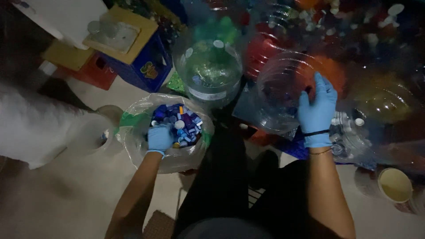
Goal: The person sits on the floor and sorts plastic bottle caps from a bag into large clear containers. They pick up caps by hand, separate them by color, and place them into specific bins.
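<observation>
Left of centre, the gloved left hand point(160, 138) is curling, contents hidden, among the bottle caps point(180, 124), while the right hand point(317, 106) is lying open on a clear jug point(283, 90) right of centre.

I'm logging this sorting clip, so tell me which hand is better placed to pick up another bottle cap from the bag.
Left. The left hand is already down among the blue caps inside the clear plastic bag. The right hand rests on the big clear jug, away from the bag.

Big clear jugs point(283, 88) crowd the far side of my hands; bare floor point(53, 199) lies open near left.
</observation>
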